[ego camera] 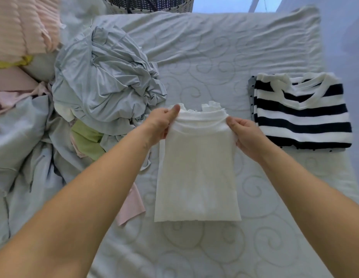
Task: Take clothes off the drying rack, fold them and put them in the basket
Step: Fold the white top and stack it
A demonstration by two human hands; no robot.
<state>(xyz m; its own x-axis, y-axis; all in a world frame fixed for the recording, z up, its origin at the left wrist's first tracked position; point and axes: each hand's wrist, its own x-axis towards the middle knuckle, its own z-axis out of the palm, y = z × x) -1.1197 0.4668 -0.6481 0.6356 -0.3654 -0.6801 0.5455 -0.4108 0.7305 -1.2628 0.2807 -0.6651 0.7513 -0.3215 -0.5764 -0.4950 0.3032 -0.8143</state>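
A white garment (197,173), folded into a narrow rectangle with a lace collar at its far end, lies lengthwise on the bed in front of me. My left hand (161,125) pinches its far left corner, thumb on top. My right hand (244,133) pinches the far right corner the same way. The far end is lifted slightly off the bed. A woven basket (186,6) stands at the top edge of the view, past the bed.
A folded navy-and-white striped top (303,111) rests on the bed (214,57) to the right, on a dotted grey piece. A heap of pale blue, green and pink clothes (102,81) fills the left side. Pink bedding (20,27) sits far left.
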